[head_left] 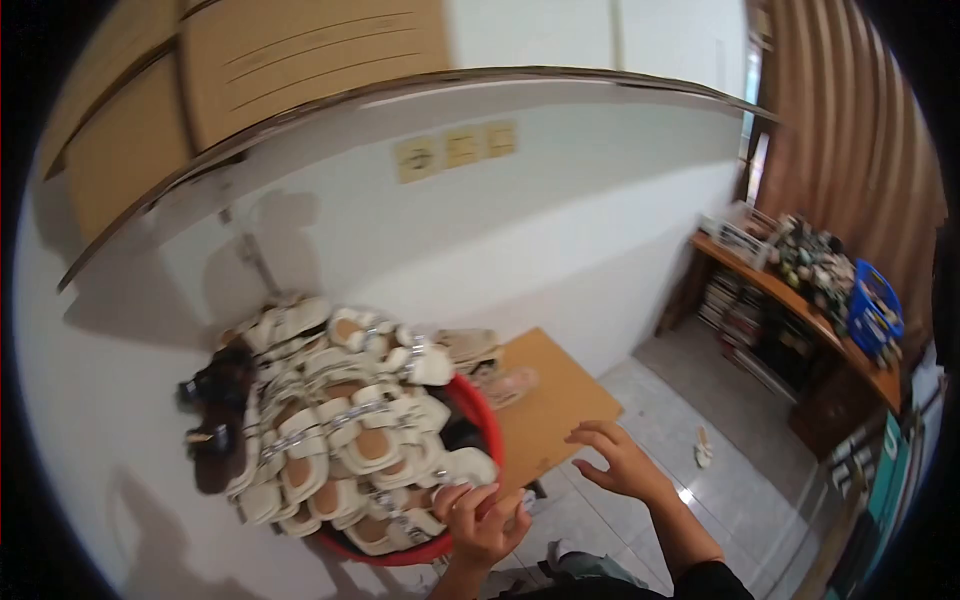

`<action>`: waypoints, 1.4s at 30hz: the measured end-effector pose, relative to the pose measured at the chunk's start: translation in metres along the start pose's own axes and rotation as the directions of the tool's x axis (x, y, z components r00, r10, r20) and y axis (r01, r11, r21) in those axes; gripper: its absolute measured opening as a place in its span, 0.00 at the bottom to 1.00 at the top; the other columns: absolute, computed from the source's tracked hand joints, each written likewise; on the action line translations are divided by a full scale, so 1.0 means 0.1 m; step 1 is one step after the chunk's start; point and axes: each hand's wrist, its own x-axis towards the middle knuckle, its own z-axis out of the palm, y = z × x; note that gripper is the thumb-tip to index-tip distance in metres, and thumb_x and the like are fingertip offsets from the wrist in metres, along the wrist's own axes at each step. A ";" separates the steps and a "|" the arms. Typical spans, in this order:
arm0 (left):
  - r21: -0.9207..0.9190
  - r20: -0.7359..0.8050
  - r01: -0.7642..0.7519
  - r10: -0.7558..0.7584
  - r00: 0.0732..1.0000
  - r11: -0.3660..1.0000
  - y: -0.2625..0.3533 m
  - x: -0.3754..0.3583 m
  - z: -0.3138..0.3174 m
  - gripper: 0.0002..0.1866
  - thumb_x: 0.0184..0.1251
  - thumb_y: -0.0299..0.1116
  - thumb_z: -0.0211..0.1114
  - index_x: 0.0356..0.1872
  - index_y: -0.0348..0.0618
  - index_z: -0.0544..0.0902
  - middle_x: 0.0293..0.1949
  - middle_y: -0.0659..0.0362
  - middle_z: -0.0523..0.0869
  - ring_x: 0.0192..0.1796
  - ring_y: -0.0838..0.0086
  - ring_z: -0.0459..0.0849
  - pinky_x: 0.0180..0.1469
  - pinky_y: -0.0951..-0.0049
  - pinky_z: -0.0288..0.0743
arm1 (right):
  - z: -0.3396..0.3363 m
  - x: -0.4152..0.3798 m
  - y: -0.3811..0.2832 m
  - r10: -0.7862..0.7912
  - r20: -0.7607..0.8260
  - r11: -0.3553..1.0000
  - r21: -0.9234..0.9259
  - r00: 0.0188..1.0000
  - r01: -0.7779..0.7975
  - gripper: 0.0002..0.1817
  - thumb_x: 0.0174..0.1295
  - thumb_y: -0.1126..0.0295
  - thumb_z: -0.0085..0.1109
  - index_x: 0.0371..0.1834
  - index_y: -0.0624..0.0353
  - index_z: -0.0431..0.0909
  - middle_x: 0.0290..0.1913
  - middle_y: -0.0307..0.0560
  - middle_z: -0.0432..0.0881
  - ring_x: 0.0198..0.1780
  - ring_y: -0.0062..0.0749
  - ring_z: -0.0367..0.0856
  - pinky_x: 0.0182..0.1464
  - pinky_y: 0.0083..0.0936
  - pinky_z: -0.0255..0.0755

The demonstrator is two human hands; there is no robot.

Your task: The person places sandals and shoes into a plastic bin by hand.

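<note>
White sandals (365,440) with shiny decorated straps are heaped high in a red basin (490,410). My left hand (480,525) is at the front right of the heap, close to the basin's rim. Its fingers are loosely bent and apart, overlapping the lowest sandals in this view. Farther right, my right hand (625,465) hangs in the air beside the front corner of a wooden board (560,390), thumb and fingers spread, with nothing in it. A pair of dark brown shoes (215,425) rests on the left side of the heap.
Pale pink footwear (510,385) lies on the board behind the basin. Cardboard boxes (320,60) fill a shelf overhead. At right, a wooden desk (780,290) carries a blue basket (875,310) and a pile of small items. One white sandal (703,450) is on the tiled floor.
</note>
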 end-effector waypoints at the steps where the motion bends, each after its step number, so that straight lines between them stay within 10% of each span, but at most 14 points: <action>1: -0.049 0.017 -0.021 0.022 1.000 0.999 0.08 -0.02 0.20 0.08 0.44 0.34 0.65 0.30 0.54 0.82 0.42 0.60 0.72 0.50 0.59 0.66 0.54 0.56 0.61 | -0.11 -0.21 0.06 0.040 -0.022 0.997 -0.073 0.999 -0.041 0.18 0.51 0.70 0.64 0.48 0.51 0.75 0.49 0.45 0.75 0.54 0.41 0.72 0.56 0.36 0.65; 16: -0.540 0.328 -0.055 0.270 0.905 0.840 2.75 -0.07 2.94 0.08 0.44 0.29 0.67 0.29 0.52 0.81 0.40 0.60 0.74 0.49 0.60 0.66 0.52 0.61 0.62 | -2.20 -2.99 1.13 0.328 -0.508 0.740 -0.386 0.797 -0.551 0.08 0.47 0.72 0.66 0.31 0.47 0.79 0.39 0.34 0.78 0.48 0.31 0.75 0.52 0.32 0.65; 27: -0.733 0.405 -0.105 0.555 0.727 0.672 4.23 -0.01 4.38 0.07 0.46 0.32 0.67 0.29 0.54 0.81 0.41 0.61 0.75 0.50 0.63 0.66 0.51 0.62 0.58 | -3.04 -4.15 1.79 0.511 -0.713 0.537 -0.173 0.481 -0.826 0.09 0.46 0.75 0.65 0.32 0.51 0.79 0.37 0.36 0.79 0.45 0.32 0.77 0.48 0.31 0.67; 42: -0.743 0.386 -0.115 0.563 0.731 0.659 6.02 1.19 7.11 0.07 0.46 0.31 0.67 0.29 0.52 0.82 0.42 0.60 0.74 0.51 0.60 0.66 0.53 0.59 0.60 | -5.43 -4.25 3.99 0.438 -0.767 0.492 -0.233 0.470 -0.839 0.09 0.47 0.74 0.65 0.32 0.51 0.80 0.35 0.38 0.79 0.43 0.34 0.77 0.47 0.30 0.68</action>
